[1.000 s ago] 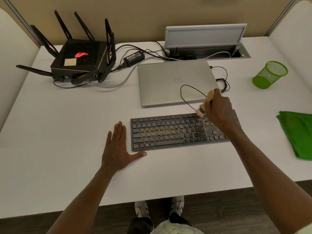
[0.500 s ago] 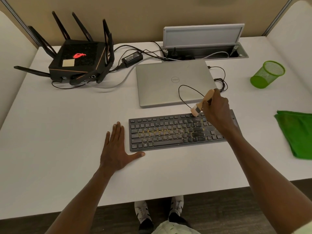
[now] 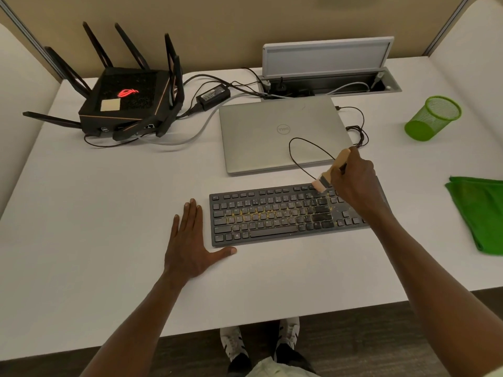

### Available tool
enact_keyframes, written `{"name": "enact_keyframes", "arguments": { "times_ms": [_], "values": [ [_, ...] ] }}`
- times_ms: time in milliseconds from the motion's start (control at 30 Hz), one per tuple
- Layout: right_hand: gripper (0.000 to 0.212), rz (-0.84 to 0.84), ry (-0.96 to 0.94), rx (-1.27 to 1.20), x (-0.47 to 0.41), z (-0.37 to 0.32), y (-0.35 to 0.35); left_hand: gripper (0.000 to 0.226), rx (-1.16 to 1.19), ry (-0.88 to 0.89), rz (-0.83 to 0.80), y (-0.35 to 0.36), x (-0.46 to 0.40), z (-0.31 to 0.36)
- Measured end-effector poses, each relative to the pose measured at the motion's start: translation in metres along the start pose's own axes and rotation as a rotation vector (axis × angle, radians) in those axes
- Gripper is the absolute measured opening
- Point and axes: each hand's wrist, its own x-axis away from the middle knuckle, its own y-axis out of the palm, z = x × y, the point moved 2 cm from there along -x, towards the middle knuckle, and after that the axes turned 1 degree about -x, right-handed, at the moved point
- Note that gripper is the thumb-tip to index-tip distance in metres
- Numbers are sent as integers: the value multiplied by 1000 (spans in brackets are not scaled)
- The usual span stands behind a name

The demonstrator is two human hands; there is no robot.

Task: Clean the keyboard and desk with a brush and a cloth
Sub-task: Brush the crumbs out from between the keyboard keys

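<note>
**Brush on the keyboard's top row**

Your right hand (image 3: 353, 178) grips a wooden-handled brush (image 3: 330, 172), fingers curled round the handle, its bristles down on the upper right keys of the dark keyboard (image 3: 272, 216). Yellowish specks, perhaps crumbs, sit between the middle keys. Your left hand (image 3: 190, 240) lies flat and spread on the white desk (image 3: 95, 213), thumb touching the keyboard's near left corner. The green cloth (image 3: 481, 213) lies well apart at the right edge.
</note>
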Motion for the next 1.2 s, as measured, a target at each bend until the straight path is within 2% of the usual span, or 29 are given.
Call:
{"name": "enact_keyframes", "arguments": {
  "times_ms": [233,367,467,633,833,1200],
  "values": [
    [16,30,59,-70,-8,4,4,144,3,1,-2,0,-1,0],
    [28,64,138,-56,-10,19,0,144,11,-2,-7,0,-1,0],
    [27,102,177,-62,-11,26,-4,145,17,-1,-7,-1,-1,0],
    [27,58,167,-122,-7,23,4,145,27,-3,-11,-1,-1,0],
    [25,129,132,-130,-3,14,-6,145,17,1,1,0,-1,0],
    [17,83,77,-166,28,1,18,146,27,-5,-4,0,-1,0]
  ]
}}
